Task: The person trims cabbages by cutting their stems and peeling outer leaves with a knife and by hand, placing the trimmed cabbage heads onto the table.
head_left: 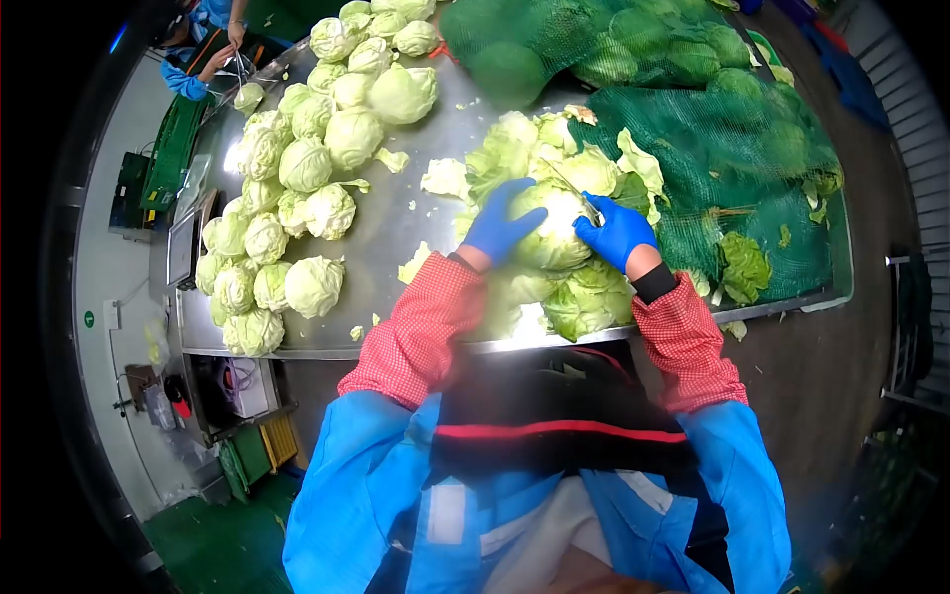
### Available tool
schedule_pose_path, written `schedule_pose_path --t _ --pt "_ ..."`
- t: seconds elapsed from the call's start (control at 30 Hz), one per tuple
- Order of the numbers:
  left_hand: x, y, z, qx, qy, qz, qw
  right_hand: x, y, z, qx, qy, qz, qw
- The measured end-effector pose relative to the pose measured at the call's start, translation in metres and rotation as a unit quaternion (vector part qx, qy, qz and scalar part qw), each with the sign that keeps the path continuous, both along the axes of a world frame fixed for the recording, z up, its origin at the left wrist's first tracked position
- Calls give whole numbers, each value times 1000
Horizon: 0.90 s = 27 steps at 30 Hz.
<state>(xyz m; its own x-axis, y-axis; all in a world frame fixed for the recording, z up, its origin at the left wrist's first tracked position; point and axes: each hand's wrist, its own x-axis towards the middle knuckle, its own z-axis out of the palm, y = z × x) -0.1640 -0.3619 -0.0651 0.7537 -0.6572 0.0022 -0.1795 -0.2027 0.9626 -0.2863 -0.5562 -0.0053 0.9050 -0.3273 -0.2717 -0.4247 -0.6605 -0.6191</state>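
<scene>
A pale green cabbage [559,238] lies in front of me on the metal table, among loose leaves. My left hand [503,226], in a blue glove, grips the left side of this cabbage, thumb and forefinger spread apart over it. In my right hand [617,234], also gloved in blue, is a knife [582,197]; the fingers are closed round its handle. The thin blade points up and left over the cabbage. More outer leaves [589,297] lie just below the cabbage, near the table edge.
Several trimmed cabbages [307,164] cover the left part of the metal table [421,213]. Green mesh sacks [727,148] with cabbages inside fill the right side. At the far left, another person's hands [226,54] work near a screen [182,252] and a green crate [176,148].
</scene>
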Motion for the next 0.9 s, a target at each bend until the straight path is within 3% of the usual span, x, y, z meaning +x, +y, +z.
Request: schedule_pose_path --t 0.13,0.17,0.27,0.3,0.33,0.5,0.53,0.63,0.73,0.8,0.9 --pt "-17 5 14 47 -106 -34 993 2 -20 -17 -3 7 -67 998" --pt "-21 11 13 33 -83 -51 995 3 -25 -15 -11 -5 -66 998" --pt "-29 22 13 -20 -26 -54 998 -3 -13 -4 115 -97 21 988" --pt "-29 24 15 -15 -9 -61 998 -4 2 17 43 -68 51 995" --pt "-30 25 18 -17 2 -64 998 -5 11 8 -59 -121 64 989" --pt "-36 30 21 -40 65 -67 995 7 3 16 -112 -1 104 988" --pt "-38 30 18 -54 45 -65 995 9 -3 2 -100 -67 73 990" --pt "-50 31 12 -88 -4 -52 995 32 -28 -47 -119 -86 -9 989" --pt "-55 43 -10 -133 51 6 990 52 -41 -72 -105 -39 -103 988" --pt "-51 48 -23 -162 129 86 974 44 -37 -49 -14 -113 -89 989" --pt "-50 34 -7 -172 408 246 862 21 -2 -8 9 -72 -51 996"
